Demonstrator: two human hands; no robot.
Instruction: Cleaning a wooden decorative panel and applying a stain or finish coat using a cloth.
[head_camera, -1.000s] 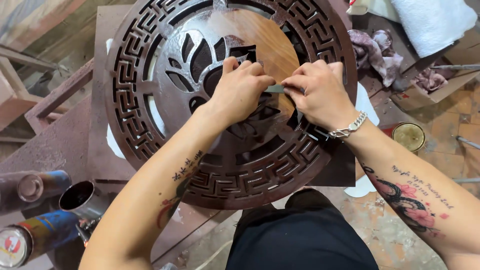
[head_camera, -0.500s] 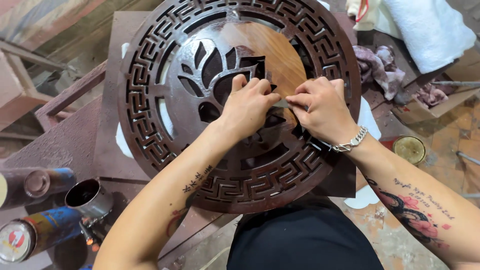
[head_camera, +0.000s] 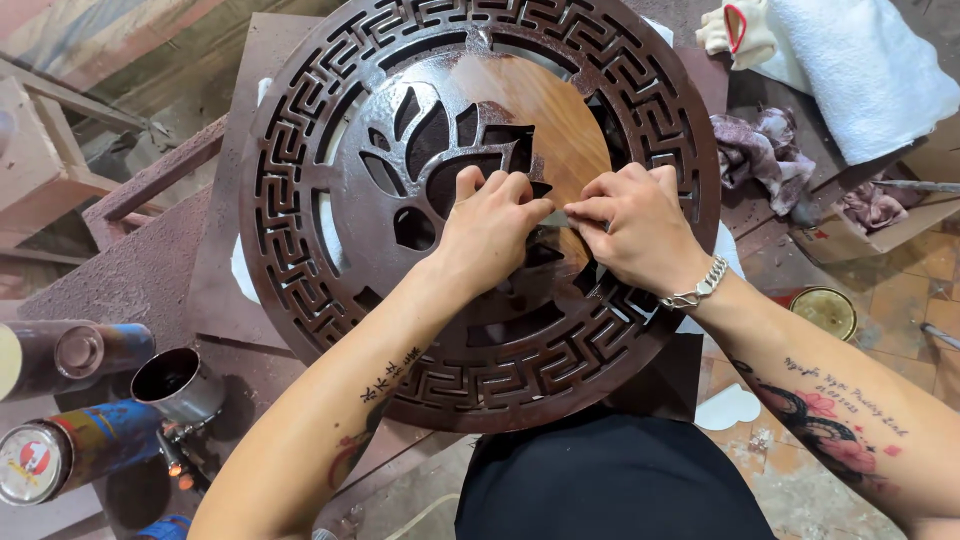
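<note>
Head view: my left hand (head_camera: 492, 222) and right hand (head_camera: 630, 232) both pinch a small grey strip (head_camera: 556, 218) pressed on the round carved wooden panel (head_camera: 300, 200), near its middle. The panel lies on the worktop (head_camera: 120, 280), spray cans (head_camera: 70, 440) at its left edge.

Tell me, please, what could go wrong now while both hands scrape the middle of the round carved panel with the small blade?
1. The left hand and right hand pinch a thin blade between close fingertips; a slip could cut a finger.
2. The blade rests on the bare wood patch of the round carved panel; too much pressure might gouge it.
3. The panel's near edge seems to overhang the workbench; downward force could tip it.
</note>
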